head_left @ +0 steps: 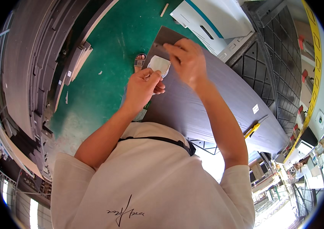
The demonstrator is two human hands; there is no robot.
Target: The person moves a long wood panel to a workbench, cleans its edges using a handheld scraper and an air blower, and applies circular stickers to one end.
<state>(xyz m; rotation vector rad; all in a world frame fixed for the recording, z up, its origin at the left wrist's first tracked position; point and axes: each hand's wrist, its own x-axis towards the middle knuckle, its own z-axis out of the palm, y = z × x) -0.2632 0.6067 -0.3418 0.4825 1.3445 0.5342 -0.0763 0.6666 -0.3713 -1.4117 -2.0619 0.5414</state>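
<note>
My left hand point(143, 84) is closed, its thumb and fingers pinching a small pale beige, squarish sheet with a white rounded edge point(159, 64). What the sheet is made of I cannot make out. It is held above the far left part of a long dark wood-grain board point(208, 103). Just right of the sheet, my right hand point(188, 63) hovers over or touches the board's far end, blurred by motion. Its index finger and thumb are apart, and nothing shows between them. A small dark spot point(156, 45) marks the board near the index fingertip.
A yellow-handled tool point(252, 131) and a white label point(255, 109) lie on the board's right part. Black ribbed panels point(261, 72) and a white panel with a teal stripe point(208, 26) stand beyond. Stacked dark boards point(36, 57) line the left, across the green floor point(104, 57).
</note>
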